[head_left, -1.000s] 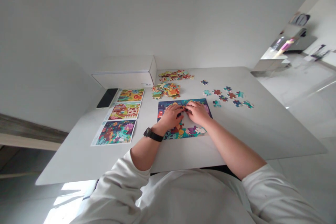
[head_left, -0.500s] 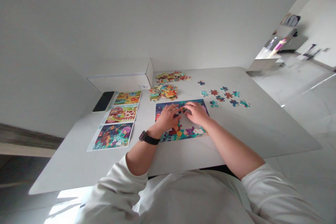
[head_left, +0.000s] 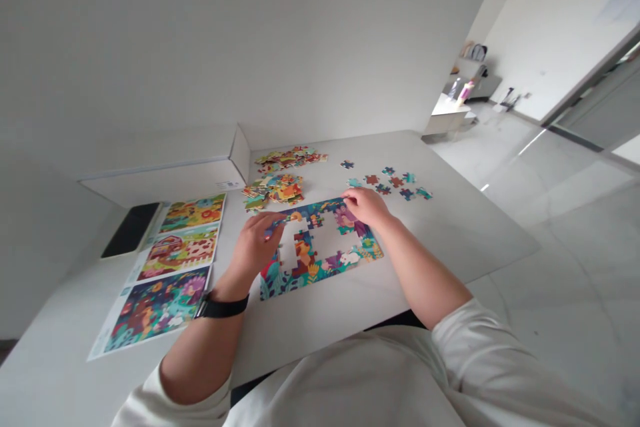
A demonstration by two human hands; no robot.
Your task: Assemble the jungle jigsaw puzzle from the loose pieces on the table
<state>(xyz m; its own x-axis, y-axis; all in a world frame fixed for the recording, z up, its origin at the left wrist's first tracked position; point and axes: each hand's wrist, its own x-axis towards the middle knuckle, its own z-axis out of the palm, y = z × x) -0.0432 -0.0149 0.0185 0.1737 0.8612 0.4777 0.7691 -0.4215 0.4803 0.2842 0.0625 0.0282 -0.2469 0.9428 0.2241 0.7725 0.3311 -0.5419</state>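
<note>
A partly assembled jigsaw puzzle (head_left: pixel 310 279) lies on the table, with gaps in its middle showing the white tabletop. My left hand (head_left: pixel 256 245) is over its upper left corner, thumb and fingers apart. My right hand (head_left: pixel 369 205) rests at the upper right edge, its fingers curled and pressed together; whatever is under the fingertips is hidden. Inside the puzzle, a brown and orange section (head_left: pixel 303 252) joins the bottom border. Loose blue, teal and brown puzzle pieces (head_left: pixel 397 182) are scattered just beyond my right hand.
Two heaps of mixed pieces, a nearer pile (head_left: pixel 280 191) and a farther pile (head_left: pixel 290 157), sit behind the puzzle. At left lie a sheet with three pictures (head_left: pixel 163 300) and a black phone (head_left: pixel 131 230). A white box (head_left: pixel 165 181) stands against the wall.
My hands have moved apart from the puzzle's upper middle, the left to the left corner and the right to the upper right edge. The camera view has turned right.
</note>
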